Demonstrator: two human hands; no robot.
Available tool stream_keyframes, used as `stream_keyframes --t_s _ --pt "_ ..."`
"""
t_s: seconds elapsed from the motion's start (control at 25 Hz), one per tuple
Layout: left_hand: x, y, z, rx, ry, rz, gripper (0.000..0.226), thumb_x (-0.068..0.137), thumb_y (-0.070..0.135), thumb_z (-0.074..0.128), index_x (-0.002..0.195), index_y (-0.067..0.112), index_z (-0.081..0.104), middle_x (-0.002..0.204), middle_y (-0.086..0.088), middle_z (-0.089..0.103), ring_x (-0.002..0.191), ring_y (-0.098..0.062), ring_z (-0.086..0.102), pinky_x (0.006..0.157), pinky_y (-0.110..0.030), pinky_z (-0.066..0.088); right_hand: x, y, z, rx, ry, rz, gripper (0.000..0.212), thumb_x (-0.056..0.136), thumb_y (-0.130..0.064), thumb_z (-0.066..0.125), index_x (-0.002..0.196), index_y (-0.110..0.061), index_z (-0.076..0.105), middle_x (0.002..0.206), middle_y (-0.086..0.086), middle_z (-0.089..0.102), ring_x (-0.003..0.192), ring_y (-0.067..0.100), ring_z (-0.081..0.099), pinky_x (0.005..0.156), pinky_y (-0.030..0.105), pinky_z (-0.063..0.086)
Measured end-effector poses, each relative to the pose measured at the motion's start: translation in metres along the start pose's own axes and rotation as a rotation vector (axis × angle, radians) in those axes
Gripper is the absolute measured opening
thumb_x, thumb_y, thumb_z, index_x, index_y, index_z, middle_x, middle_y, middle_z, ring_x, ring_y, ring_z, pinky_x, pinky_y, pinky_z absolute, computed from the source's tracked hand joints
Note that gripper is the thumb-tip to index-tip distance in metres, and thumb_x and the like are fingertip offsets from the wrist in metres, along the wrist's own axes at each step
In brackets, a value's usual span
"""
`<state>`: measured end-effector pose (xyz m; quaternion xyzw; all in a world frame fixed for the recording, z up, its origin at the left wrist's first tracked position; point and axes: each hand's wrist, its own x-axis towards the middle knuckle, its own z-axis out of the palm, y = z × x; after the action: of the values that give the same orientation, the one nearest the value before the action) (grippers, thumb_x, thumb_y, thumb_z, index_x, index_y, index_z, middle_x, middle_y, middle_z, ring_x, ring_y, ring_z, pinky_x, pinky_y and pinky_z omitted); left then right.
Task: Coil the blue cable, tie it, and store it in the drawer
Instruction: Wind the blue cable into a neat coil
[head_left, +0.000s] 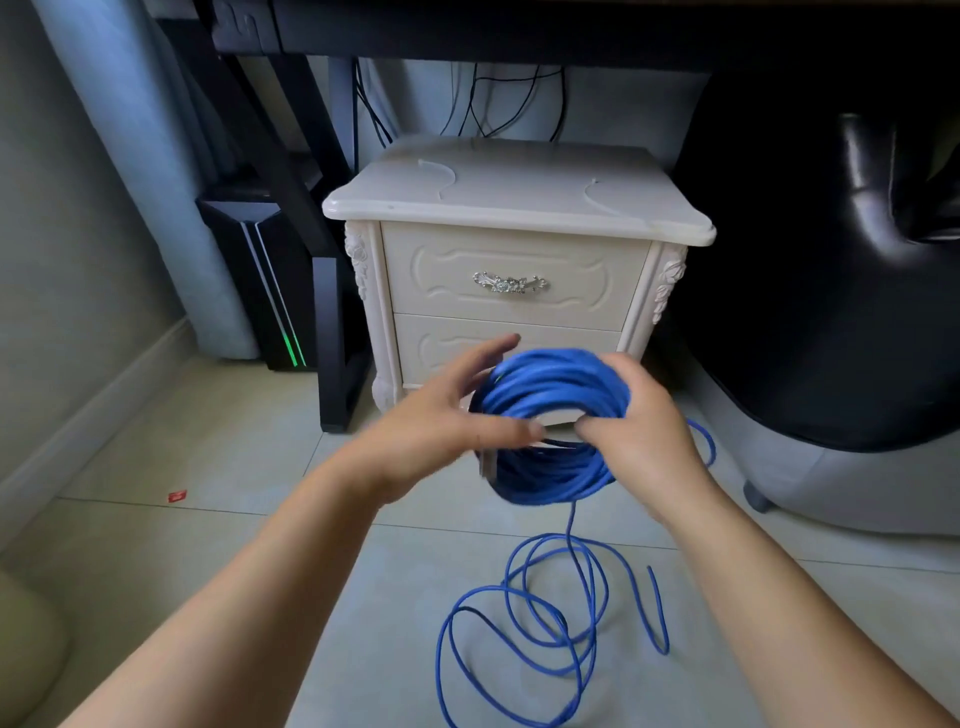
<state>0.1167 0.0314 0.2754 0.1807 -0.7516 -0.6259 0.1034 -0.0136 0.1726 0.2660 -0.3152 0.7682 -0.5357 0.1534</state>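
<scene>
A thick coil of blue cable (553, 389) is held up in front of a cream nightstand. My right hand (647, 431) grips the coil's right side, fingers wrapped through its middle. My left hand (447, 423) is at the coil's left side with fingers spread, thumb touching the strands; it is blurred. Loose loops of the same cable (530, 618) hang down from the coil and lie on the tiled floor. The nightstand's upper drawer (511, 275) with a silver handle (510, 283) is closed. The lower drawer (447, 345) is partly hidden behind my hands.
The cream nightstand (519, 192) stands under a dark desk. A black computer tower (265, 291) with a green light is to its left. A black chair (852, 260) on a grey base is to the right. A small red scrap (177, 496) lies on the floor.
</scene>
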Motion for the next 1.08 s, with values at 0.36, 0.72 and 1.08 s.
stream_keyframes --t_s 0.36,0.72,1.08 --pt "0.001 -0.003 0.028 0.353 0.368 0.16 0.023 0.069 0.005 0.068 0.078 0.023 0.058 0.056 0.013 0.057 0.051 -0.004 0.049 0.049 -0.016 0.038 -0.007 -0.005 0.01 -0.124 -0.109 -0.109 0.06 0.074 -0.002 0.069 0.121 -0.035 0.053 0.107 -0.018 0.063 0.093 0.003 0.061 0.077 0.01 0.046" --pt "0.004 0.001 0.014 -0.432 0.558 0.099 0.023 0.07 -0.004 0.065 0.084 0.013 0.059 0.068 -0.003 0.055 0.069 -0.021 0.051 0.066 -0.035 0.041 -0.009 0.003 0.025 0.482 -0.174 0.167 0.056 0.074 -0.015 0.08 0.121 -0.031 0.054 0.105 0.004 0.068 0.096 0.017 0.069 0.098 0.05 0.052" --pt "0.007 -0.01 0.025 -0.48 0.341 -0.059 0.034 0.074 0.02 0.074 0.104 0.01 0.062 0.083 -0.002 0.063 0.084 -0.018 0.063 0.083 -0.041 0.048 -0.004 0.0 0.031 0.715 0.099 0.27 0.041 0.083 0.006 0.063 0.114 -0.021 0.057 0.083 0.006 0.069 0.085 0.03 0.073 0.081 0.049 0.059"
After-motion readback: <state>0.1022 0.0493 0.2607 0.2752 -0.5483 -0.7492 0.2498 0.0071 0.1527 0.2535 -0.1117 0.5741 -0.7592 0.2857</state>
